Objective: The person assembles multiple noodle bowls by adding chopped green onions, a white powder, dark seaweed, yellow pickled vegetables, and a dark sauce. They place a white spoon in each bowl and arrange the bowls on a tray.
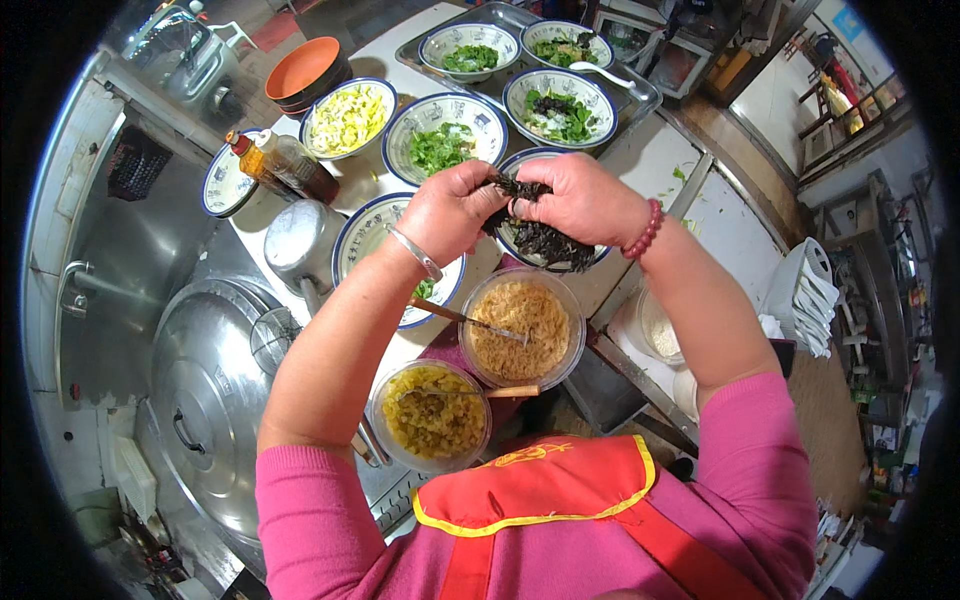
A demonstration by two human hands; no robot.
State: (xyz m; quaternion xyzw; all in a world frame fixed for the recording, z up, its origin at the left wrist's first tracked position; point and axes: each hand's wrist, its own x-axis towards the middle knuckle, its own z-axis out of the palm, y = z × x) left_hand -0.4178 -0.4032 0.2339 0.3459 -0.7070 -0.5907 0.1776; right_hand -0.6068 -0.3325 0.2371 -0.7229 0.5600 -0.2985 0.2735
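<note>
My left hand [452, 208], with a silver bangle on its wrist, and my right hand [588, 200], with a red bead bracelet, meet above the counter. Both pinch a crumpled sheet of dark dried seaweed [548, 243], which hangs mostly below my right fingers. Beneath it is a white bowl with a blue rim [590, 262], largely covered by hands and seaweed. Left of it, a bowl of chopped greens [440, 140] stands beyond my left hand. Another patterned bowl [362, 232] is partly hidden under my left wrist.
Nearer me are a tub of tan flakes [520, 330] with a spoon and a tub of chopped yellow-green pickles [430, 412]. A metal tray [640, 90] carries bowls of greens at the back. Sauce bottles [300, 170] and a large lidded pot [215, 385] stand left.
</note>
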